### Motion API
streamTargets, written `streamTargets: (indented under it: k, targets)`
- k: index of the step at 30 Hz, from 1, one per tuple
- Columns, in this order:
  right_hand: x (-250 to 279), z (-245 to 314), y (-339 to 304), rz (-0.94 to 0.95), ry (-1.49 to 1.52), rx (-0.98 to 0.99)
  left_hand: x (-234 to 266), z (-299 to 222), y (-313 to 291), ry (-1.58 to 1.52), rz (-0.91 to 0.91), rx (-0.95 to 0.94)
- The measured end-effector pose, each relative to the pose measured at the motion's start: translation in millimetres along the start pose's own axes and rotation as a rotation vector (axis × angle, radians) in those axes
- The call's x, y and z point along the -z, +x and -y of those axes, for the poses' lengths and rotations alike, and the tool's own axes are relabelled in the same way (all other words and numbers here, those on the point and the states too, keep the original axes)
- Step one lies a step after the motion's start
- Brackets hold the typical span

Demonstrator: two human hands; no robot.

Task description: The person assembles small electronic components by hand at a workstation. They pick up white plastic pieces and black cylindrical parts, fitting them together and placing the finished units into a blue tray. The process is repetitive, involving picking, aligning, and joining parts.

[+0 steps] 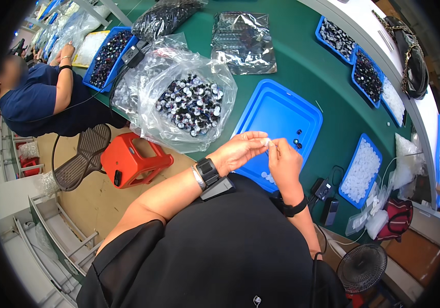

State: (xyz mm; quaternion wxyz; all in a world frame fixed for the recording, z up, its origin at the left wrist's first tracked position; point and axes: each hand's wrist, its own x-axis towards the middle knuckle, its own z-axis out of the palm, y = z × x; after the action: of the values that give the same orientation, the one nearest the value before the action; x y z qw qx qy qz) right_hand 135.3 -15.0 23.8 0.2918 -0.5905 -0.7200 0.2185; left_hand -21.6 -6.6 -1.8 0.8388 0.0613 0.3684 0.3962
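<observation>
The left hand (pixel 234 153) and right hand (pixel 286 164) clamp fingers (pixel 252 135) on a small white piece (pixel 265 141) above the blue tray (pixel 268 114).

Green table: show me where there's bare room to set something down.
The green table is mostly bare between the shiny dark sheet and the topmost right-hand blue bin, and between the big blue tray and the tray of white pieces. Its left is crowded with plastic bags.
</observation>
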Motion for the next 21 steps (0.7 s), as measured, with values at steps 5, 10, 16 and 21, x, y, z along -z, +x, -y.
streamTargets:
  k: [5, 10, 16, 21]
  targets:
    - [2, 4, -1, 0.068, -0.087, 0.000, 4, 0, 1, -0.030, 0.013, -0.020]
    - [2, 2, -1, 0.089, -0.085, 0.015, 0, 0, 1, 0.049, 0.018, -0.050]
    - [4, 6, -2, 0.087, 0.169, -0.099, 3, -3, -1, 0.082, -0.016, -0.064]
    - [3, -4, -2, 0.115, 0.182, -0.127, 2, -1, -2, 0.084, -0.019, -0.037]
